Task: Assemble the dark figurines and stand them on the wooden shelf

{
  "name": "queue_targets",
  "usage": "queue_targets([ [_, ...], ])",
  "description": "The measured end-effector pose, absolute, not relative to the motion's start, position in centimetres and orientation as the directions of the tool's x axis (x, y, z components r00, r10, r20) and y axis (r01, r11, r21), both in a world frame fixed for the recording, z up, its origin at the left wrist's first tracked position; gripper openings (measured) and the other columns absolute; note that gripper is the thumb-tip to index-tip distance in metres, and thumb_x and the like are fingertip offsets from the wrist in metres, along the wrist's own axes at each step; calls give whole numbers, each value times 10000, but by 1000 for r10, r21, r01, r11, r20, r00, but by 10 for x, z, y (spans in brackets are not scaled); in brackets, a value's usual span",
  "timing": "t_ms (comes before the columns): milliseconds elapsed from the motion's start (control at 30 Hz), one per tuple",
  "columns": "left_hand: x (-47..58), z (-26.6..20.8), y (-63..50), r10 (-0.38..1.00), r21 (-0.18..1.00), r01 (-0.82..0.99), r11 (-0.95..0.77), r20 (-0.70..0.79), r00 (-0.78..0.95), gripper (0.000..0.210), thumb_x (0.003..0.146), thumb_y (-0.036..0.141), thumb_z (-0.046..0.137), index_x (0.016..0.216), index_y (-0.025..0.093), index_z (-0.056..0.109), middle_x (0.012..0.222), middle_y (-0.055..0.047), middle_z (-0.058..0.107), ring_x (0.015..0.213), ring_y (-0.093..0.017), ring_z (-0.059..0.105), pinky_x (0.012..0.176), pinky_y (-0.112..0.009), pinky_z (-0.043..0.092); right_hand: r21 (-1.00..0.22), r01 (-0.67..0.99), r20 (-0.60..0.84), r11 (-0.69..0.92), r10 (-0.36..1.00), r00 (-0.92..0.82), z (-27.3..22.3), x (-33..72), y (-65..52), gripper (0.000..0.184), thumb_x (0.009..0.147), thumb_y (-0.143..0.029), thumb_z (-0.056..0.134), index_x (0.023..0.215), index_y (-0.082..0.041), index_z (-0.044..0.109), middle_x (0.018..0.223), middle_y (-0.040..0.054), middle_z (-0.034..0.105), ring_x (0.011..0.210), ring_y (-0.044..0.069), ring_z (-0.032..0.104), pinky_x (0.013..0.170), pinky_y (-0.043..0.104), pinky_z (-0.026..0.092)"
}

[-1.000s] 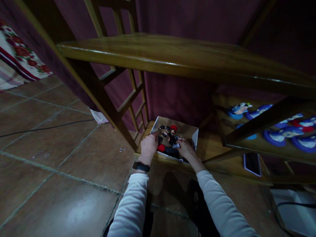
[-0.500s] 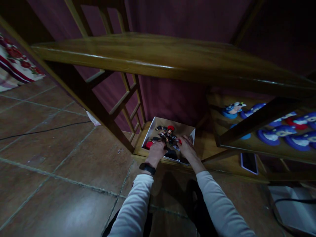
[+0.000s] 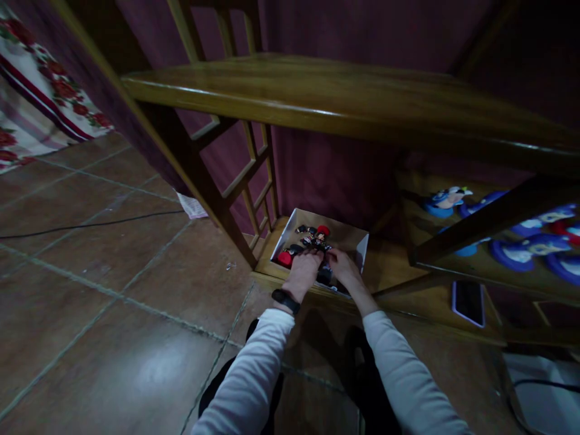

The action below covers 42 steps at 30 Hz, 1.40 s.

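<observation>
Both hands reach into a shallow white cardboard box (image 3: pixel 348 235) holding several small dark figurines with red parts. My left hand (image 3: pixel 304 267), with a black band on its wrist, lies over the front middle of the box, fingers bent down onto a black-and-red figurine (image 3: pixel 321 239). Close beside it, my right hand (image 3: pixel 343 266) has its thumb and fingers pinched at the lower end of that same figurine. Part of the figurine is hidden under the fingers. A red round piece (image 3: pixel 285 258) shows left of my left hand, in the box corner.
The box stands on a low wooden shelf (image 3: pixel 385 266) under a thick wooden board (image 3: pixel 317 90). At right, several blue-based figurines (image 3: pixel 521 249) sit on another shelf level, above a phone (image 3: pixel 468 302). A lattice side frame (image 3: pixel 247 172) rises at left. A black cable (image 3: pixel 104 225) crosses the tiled floor.
My right hand has moved left, closer to my left hand, and its fingers have drawn in. The view has shifted, so the shelf and box appear farther right.
</observation>
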<state>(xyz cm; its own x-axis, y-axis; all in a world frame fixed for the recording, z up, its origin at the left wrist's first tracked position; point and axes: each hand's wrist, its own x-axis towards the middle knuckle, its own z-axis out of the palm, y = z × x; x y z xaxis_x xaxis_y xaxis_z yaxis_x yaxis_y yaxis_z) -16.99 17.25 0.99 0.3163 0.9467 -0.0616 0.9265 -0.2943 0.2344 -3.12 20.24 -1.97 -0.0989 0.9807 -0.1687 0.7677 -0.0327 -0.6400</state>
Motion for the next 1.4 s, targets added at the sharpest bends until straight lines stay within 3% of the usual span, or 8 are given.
queue_targets([
  [200,-158,21,166,919,236,888,-394,121,376,268,879,135,364,1081,161,538,1103,-128,574,1092,-213,490,908,-340,403,-843,447,-384,-300,917,-109,-31,-32,201,234,825,-361,479,952,-220,615,699,13,659,631,157,605,617,273,476],
  [367,-163,17,168,983,459,870,-180,41,181,304,833,118,439,1107,181,556,1135,-127,570,1042,-200,538,891,-310,417,-921,191,-364,-338,924,-118,-41,-32,206,271,820,-421,458,887,-206,609,598,-15,602,500,130,547,524,262,467],
  [500,-181,6,184,989,668,730,148,-81,-127,253,758,133,530,981,170,644,951,-85,651,892,-189,603,799,-277,457,-908,390,-179,-155,984,-26,-47,-27,213,247,816,-396,467,925,-226,610,724,-10,630,660,136,592,663,283,488],
  [667,-198,-10,198,911,905,220,364,-297,-285,179,709,111,529,818,134,669,643,-11,613,564,-107,563,530,-192,444,-651,759,-19,36,998,-64,-47,-33,214,261,825,-274,484,1060,-230,587,1073,52,587,996,168,563,896,314,415],
  [833,-199,-11,196,858,909,-78,409,-412,-307,167,648,73,557,774,120,656,546,27,549,409,-43,433,392,-133,339,-456,885,-78,96,986,-148,-37,-53,205,409,791,-278,572,1192,-247,498,1202,108,481,1058,230,539,842,322,423],
  [967,-198,-7,195,820,881,-123,456,-470,-326,180,651,67,569,794,134,656,597,12,581,438,-46,467,404,-131,366,-515,854,-67,76,989,-129,-35,-55,207,368,757,-132,557,1110,-231,526,1141,98,528,987,213,567,821,319,426],
  [1167,-194,-7,195,782,849,-223,479,-528,-331,205,665,55,596,852,131,632,692,-21,605,595,-93,576,517,-177,488,-954,245,-200,-171,975,-97,-29,-41,220,282,680,-275,637,935,-223,528,822,-13,602,680,134,582,621,276,495],
  [1400,-176,-7,191,866,836,-387,389,-475,-157,118,689,81,637,805,92,616,729,-57,625,624,-112,611,692,-327,561,-936,-248,-211,-252,961,-182,-6,-38,208,363,607,-268,692,934,-229,539,815,-36,602,681,91,595,669,249,528],
])
